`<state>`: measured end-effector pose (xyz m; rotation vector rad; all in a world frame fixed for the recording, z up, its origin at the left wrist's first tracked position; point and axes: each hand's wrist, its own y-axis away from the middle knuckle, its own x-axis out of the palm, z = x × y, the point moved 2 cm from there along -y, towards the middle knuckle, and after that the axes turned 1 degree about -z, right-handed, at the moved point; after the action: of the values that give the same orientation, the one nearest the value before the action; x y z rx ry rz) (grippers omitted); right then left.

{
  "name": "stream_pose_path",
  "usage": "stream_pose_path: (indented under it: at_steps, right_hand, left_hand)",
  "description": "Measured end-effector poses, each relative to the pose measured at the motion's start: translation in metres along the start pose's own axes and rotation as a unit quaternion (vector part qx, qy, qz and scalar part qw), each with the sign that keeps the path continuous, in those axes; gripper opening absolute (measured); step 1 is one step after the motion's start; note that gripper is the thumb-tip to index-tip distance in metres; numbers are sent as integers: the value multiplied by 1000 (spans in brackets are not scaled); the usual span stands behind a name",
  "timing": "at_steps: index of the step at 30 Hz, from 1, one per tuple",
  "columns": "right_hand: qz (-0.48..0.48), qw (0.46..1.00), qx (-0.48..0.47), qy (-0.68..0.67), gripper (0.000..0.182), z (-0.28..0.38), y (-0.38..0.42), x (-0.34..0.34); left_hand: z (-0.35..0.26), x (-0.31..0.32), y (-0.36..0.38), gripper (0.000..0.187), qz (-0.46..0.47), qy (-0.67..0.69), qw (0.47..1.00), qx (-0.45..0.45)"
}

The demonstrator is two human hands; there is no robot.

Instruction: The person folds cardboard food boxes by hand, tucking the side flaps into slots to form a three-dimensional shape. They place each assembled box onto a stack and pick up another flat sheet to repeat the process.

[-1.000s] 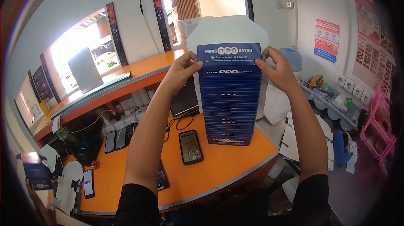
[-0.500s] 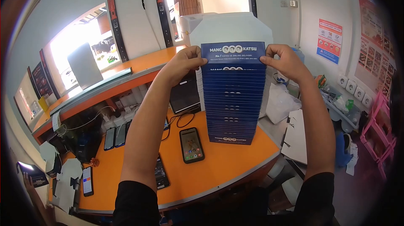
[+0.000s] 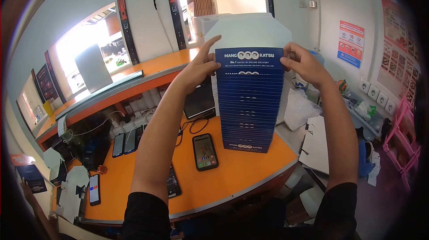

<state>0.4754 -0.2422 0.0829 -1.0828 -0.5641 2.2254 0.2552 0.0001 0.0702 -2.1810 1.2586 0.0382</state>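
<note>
A tall stack of dark blue boxes (image 3: 248, 110) with "MANG KATSU" lettering stands on the orange counter (image 3: 232, 177). Its top box (image 3: 250, 59) has a pale lid (image 3: 248, 32) raised behind it. At the box's left front corner is my left hand (image 3: 201, 68), index finger stretched up and apart, thumb touching the edge. My right hand (image 3: 304, 63) grips the right front corner between thumb and bent fingers. In front of the stack lies a black phone (image 3: 205, 152), screen lit.
More phones (image 3: 94, 189) lie on the counter's left side. A white plastic bag (image 3: 300, 109) and flat cardboard (image 3: 315, 146) are at the right, near a grey basket (image 3: 364, 115) and pink rack (image 3: 402, 137). Another person's hand (image 3: 27, 188) holds a blue box at far left.
My left index finger has lifted off the top box and straightened. My right hand keeps its place. At far left, the other person's blue box has shifted and turned.
</note>
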Motion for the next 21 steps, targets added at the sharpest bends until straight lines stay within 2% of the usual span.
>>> stream_pose_path:
  at_steps: [3, 5, 6, 10, 12, 13, 15, 18, 19, 21]
  right_hand:
    - [-75, 994, -73, -21, 31, -6, 10, 17]
    - [-123, 978, -158, 51, 36, -5, 15, 33]
    - [-154, 976, -154, 17, 32, 0, 20, 39]
    - [-239, 944, -202, 110, 31, -17, 21, 50]
    - [-318, 903, -230, 175, 33, -18, 20, 59]
    - [-330, 901, -246, 140, 33, -19, 16, 63]
    - [-349, 892, -279, 70, 33, -20, 8, 71]
    - [-365, 894, -242, -88, 34, -18, 2, 85]
    - [-344, 902, -237, -114, 34, -22, 2, 85]
    - [-299, 913, -224, -165, 33, -28, 3, 87]
  left_hand:
    - [13, 8, 0, 38, 5, 22, 997, 79]
    - [26, 12, 0, 30, -17, 12, 993, 115]
    - [30, 14, 1, 27, -38, -7, 992, 118]
    - [43, 22, 0, 27, -121, -71, 975, 174]
    - [44, 23, -4, 31, -217, -194, 907, 303]
    - [43, 25, -6, 33, -262, -251, 858, 364]
    - [47, 35, -15, 37, -234, -125, 891, 369]
    - [52, 48, -19, 40, -198, 42, 922, 331]
    - [53, 50, -19, 41, -186, 93, 928, 310]
    - [52, 49, -17, 41, -178, 98, 942, 267]
